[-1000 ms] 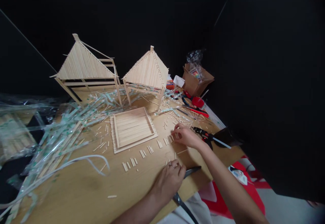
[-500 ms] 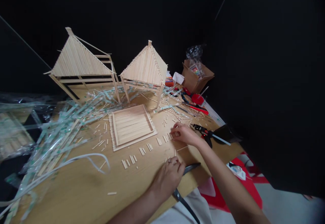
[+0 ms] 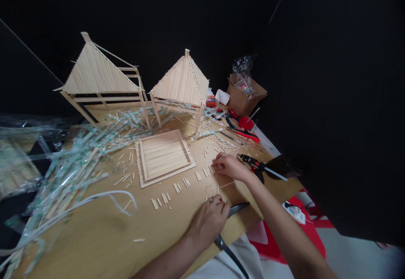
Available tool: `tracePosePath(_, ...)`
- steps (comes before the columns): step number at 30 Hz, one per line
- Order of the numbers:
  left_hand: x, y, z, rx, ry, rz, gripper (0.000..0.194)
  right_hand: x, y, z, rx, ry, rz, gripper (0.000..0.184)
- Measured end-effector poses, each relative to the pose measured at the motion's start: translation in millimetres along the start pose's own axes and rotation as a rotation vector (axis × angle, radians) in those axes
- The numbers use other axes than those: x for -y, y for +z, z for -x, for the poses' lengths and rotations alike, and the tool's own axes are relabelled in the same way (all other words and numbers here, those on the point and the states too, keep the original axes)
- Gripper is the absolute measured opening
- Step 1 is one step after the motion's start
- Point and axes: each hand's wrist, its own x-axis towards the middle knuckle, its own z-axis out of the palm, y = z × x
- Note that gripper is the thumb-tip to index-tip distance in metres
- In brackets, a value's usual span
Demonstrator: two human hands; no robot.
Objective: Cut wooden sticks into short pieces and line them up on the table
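My right hand (image 3: 232,167) is at the right end of a row of short wooden sticks (image 3: 186,182). Its fingers are bent and pinched together over a short stick there; the fingertips partly hide it. Nearer to me, my left hand (image 3: 211,220) rests on the table with its fingers curled down, and whatever they hold is hidden. Under and beside it lies a dark tool with a curved end (image 3: 238,209) and long handles. Behind the row lies a flat panel of wooden sticks (image 3: 166,156) with a raised border.
Two stick-built model houses, a larger one (image 3: 98,72) and a smaller one (image 3: 180,81), stand at the back. Plastic wrappers (image 3: 85,152) cover the left. A glue gun (image 3: 253,163), a red-handled tool (image 3: 248,135) and a cardboard box (image 3: 245,97) are on the right.
The view has shifted slightly, so the models appear a little higher and further left. Both hands stay in nearly the same places, with only tiny finger movement at the row.
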Motion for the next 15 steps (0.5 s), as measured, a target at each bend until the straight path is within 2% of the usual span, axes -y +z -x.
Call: tracePosePath(15, -1.2, -6.1, 0.0, 0.035, -0.004, 0.01, 0.025, -0.9, -2.4, 3.0, -0.002, -0.016, -0.022, 0.031)
